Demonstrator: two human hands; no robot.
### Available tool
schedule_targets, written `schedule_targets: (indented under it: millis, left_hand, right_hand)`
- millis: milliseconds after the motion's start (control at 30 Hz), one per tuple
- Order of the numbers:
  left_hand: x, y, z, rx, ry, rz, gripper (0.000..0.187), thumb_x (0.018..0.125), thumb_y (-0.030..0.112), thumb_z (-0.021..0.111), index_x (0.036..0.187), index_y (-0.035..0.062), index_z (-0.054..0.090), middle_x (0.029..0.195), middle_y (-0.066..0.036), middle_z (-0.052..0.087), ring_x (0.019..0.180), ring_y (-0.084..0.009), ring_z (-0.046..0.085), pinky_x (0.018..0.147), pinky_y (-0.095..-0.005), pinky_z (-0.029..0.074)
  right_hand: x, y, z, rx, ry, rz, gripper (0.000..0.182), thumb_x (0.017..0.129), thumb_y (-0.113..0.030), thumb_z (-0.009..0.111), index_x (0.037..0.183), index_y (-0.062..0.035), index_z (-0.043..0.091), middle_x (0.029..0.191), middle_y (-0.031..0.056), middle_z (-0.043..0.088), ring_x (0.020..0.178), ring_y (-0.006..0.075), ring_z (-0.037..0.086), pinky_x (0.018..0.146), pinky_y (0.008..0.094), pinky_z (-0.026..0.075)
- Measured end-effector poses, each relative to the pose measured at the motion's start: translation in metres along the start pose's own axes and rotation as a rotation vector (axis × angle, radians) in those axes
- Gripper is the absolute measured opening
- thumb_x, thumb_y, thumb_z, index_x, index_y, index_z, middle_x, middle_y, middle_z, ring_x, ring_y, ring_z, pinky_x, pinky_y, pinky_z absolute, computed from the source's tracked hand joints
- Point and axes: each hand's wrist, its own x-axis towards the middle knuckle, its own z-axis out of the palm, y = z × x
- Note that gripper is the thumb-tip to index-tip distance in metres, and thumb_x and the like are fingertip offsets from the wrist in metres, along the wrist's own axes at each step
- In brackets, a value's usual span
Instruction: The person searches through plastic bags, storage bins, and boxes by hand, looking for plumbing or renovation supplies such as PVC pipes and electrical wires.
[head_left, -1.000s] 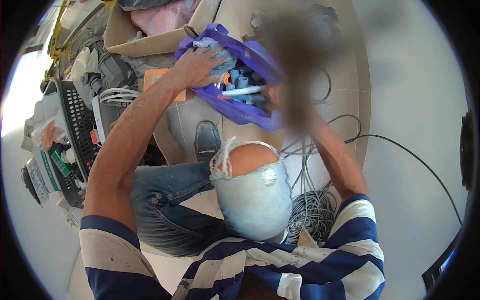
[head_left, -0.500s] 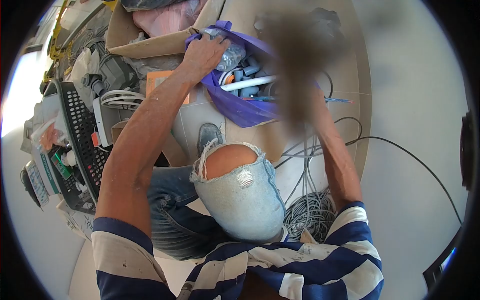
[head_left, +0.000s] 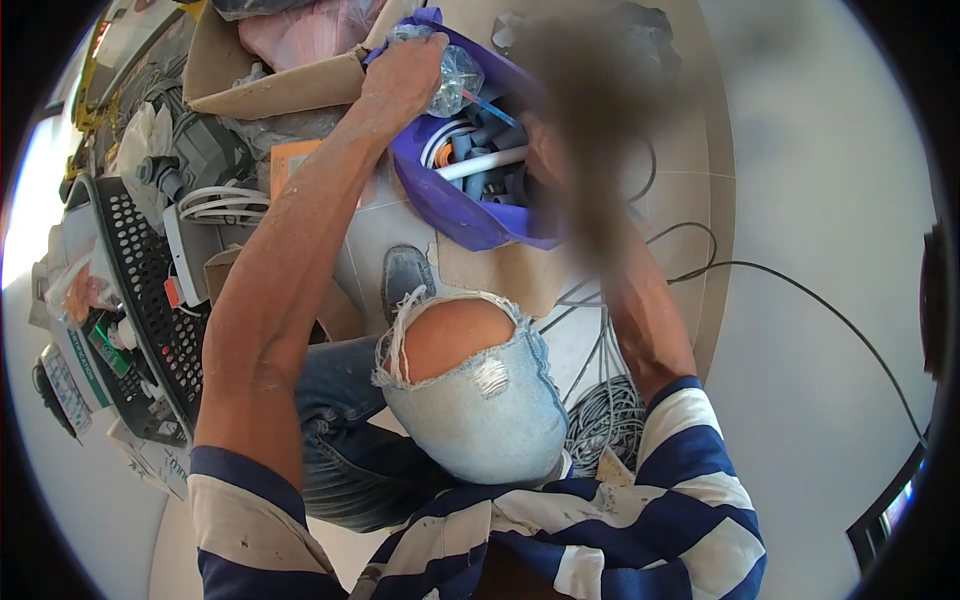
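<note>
A purple bag [head_left: 470, 222] lies open on the floor, holding grey pipe fittings [head_left: 478, 182], a white tube [head_left: 482, 162] and a ring-shaped roll with an orange core. At the bag's upper left edge, my left hand [head_left: 408, 76] has its fingers closed on a clear plastic bag [head_left: 456, 82]. My right hand [head_left: 545, 150] is at the bag's right side, mostly hidden by a dark blur. A thin blue and red stick [head_left: 492, 108] points from it toward the plastic bag; the grip on it is hidden.
Upper left is a cardboard box [head_left: 275, 92] with pink plastic. A black perforated basket [head_left: 150, 270] and a white cable coil [head_left: 222, 204] are at the left. Grey cable [head_left: 606, 420] lies coiled at lower right, and a black cable [head_left: 830, 290] crosses the floor.
My left hand has moved slightly up with the plastic bag. My right hand has shifted left, and the thin stick now points up and left across the purple bag.
</note>
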Motion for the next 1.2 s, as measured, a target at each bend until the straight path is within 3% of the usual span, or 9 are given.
schedule_targets:
  millis: [267,300,433,600,667,733,800,1067,1200]
  left_hand:
    - [-0.014,0.012,-0.007,0.046,-0.011,0.044,0.025,0.089,0.006,0.050,0.113,0.0003,0.057,0.103,-0.021,0.064,0.092,-0.0407,0.062,0.080,-0.0476,0.052]
    - [-0.019,0.013,-0.007,0.063,-0.026,0.084,0.027,0.089,0.006,0.051,0.114,0.0012,0.058,0.107,-0.020,0.064,0.093,-0.0388,0.061,0.081,-0.0460,0.053]
    - [-0.037,0.019,-0.009,0.054,-0.037,0.173,0.029,0.090,0.007,0.051,0.117,0.0031,0.058,0.115,-0.015,0.061,0.099,-0.0351,0.058,0.083,-0.0426,0.054]
    - [-0.044,0.038,-0.019,0.077,-0.143,0.176,0.033,0.087,0.007,0.055,0.119,0.0040,0.058,0.125,-0.013,0.056,0.104,-0.0335,0.057,0.083,-0.0412,0.056]
    - [-0.046,0.046,-0.020,0.098,-0.145,0.191,0.034,0.085,0.007,0.058,0.119,0.0042,0.059,0.125,-0.013,0.056,0.106,-0.0333,0.057,0.082,-0.0410,0.057]
    - [-0.048,0.053,-0.020,0.119,-0.151,0.208,0.036,0.083,0.007,0.060,0.119,0.0044,0.059,0.126,-0.013,0.055,0.107,-0.0330,0.057,0.081,-0.0408,0.058]
    - [-0.050,0.059,-0.019,0.133,-0.171,0.206,0.038,0.080,0.007,0.063,0.118,0.0046,0.059,0.125,-0.013,0.055,0.109,-0.0326,0.056,0.079,-0.0395,0.059]
    - [-0.052,0.067,-0.014,0.153,-0.143,0.274,0.034,0.079,0.006,0.063,0.113,0.0039,0.062,0.123,-0.013,0.056,0.107,-0.0318,0.057,0.077,-0.0377,0.059]
    - [-0.048,0.066,-0.010,0.154,-0.207,0.228,0.034,0.081,0.006,0.060,0.115,0.0040,0.061,0.122,-0.013,0.056,0.105,-0.0314,0.058,0.077,-0.0392,0.059]
  right_hand:
    - [-0.042,0.035,-0.004,0.602,-0.068,-0.131,0.020,0.083,-0.009,0.055,0.100,-0.0059,0.064,0.080,0.0208,0.066,0.075,0.0388,0.064,0.069,0.0469,0.050]
    - [-0.048,0.028,0.004,0.921,-0.154,0.105,0.019,0.082,-0.009,0.054,0.098,-0.0049,0.064,0.088,0.0220,0.066,0.081,0.0382,0.064,0.072,0.0469,0.050]
    - [-0.084,0.030,0.004,0.271,-0.143,-0.316,0.032,0.081,-0.004,0.053,0.111,-0.0081,0.065,0.110,0.0146,0.065,0.092,0.0337,0.066,0.081,0.0414,0.054]
    - [-0.099,0.043,0.010,0.239,-0.202,-0.297,0.035,0.084,-0.004,0.051,0.116,-0.0109,0.062,0.109,0.0152,0.066,0.093,0.0350,0.066,0.083,0.0424,0.054]
    - [-0.098,0.033,-0.027,0.207,-0.269,0.049,0.035,0.085,-0.004,0.050,0.117,-0.0101,0.061,0.101,0.0178,0.067,0.090,0.0358,0.067,0.081,0.0442,0.054]
    - [-0.103,0.047,-0.008,0.138,-0.266,0.072,0.028,0.089,-0.011,0.052,0.116,-0.0081,0.060,0.095,0.0191,0.067,0.087,0.0376,0.067,0.079,0.0455,0.053]
    - [-0.107,0.050,-0.003,-0.032,-0.013,0.032,0.031,0.092,-0.024,0.056,0.118,-0.0058,0.059,0.099,0.0231,0.066,0.089,0.0405,0.065,0.080,0.0471,0.052]
    - [-0.072,0.084,-0.009,0.442,0.163,0.144,0.046,0.090,-0.030,0.060,0.125,-0.0006,0.054,0.106,0.0307,0.062,0.094,0.0465,0.061,0.084,0.0501,0.049]
    - [-0.040,0.080,-0.011,0.460,-0.117,0.158,0.045,0.089,-0.033,0.060,0.121,-0.0017,0.052,0.091,0.0302,0.064,0.091,0.0472,0.061,0.080,0.0514,0.049]
